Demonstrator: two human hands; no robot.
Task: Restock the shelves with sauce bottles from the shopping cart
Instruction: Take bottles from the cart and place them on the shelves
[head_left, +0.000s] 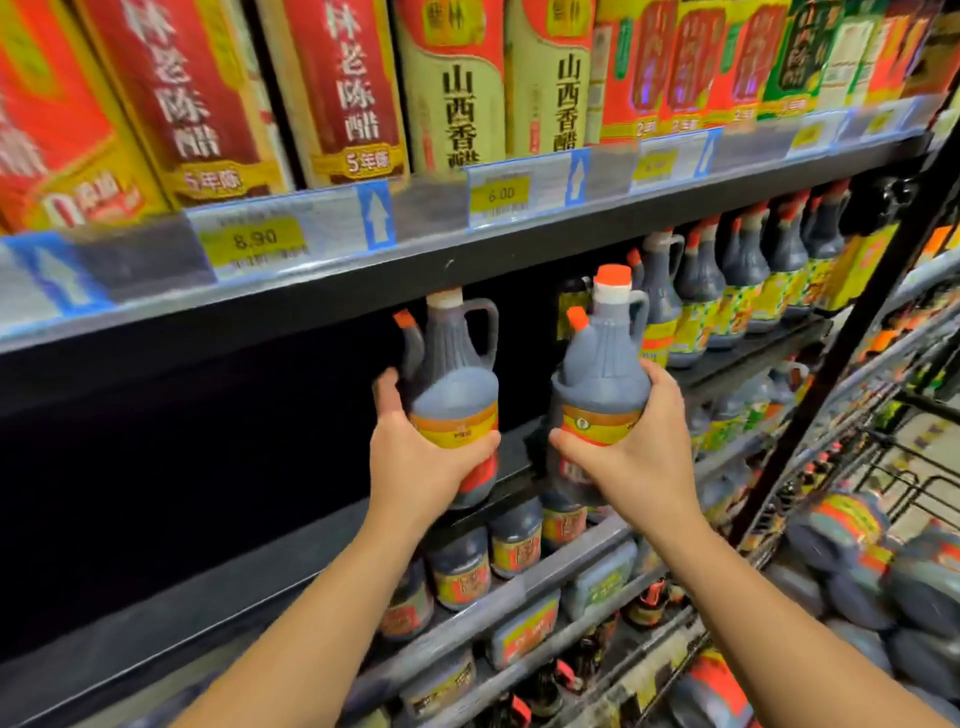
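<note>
- The left hand (421, 457) is holding up a dark brown plastic sauce jug with a whitish cap (457, 384). Its grip is wrapping the lower body, with the thumb lying across the orange-yellow label and the fingers curling round the far side.
- The right hand (641, 457) is holding a matching dark brown plastic sauce jug with an orange cap (602, 374). Its grip is closing round the labelled belly in the same way, with the thumb in front and the fingers behind.
- Both jugs are standing upright, side by side but apart, in front of the opening of the black metal middle shelf (260, 561). Whether either base is touching the shelf cannot be told, as the hands are covering them.
- To the right on that shelf, a row of similar dark handled jugs with green-yellow labels (727, 291) is standing.
- Above, the shelf edge is carrying a yellow price tag reading 8.90 (253, 240) and another yellow price tag reading 6.00 (501, 195), under tall bottles with red and cream labels (452, 88).
- Below, squat dark jars with red-orange labels (514, 540) are lining the lower shelf.
- At the far right, the wire shopping cart (914, 483) is holding more dark jugs lying on their sides (841, 525) (blurred).
</note>
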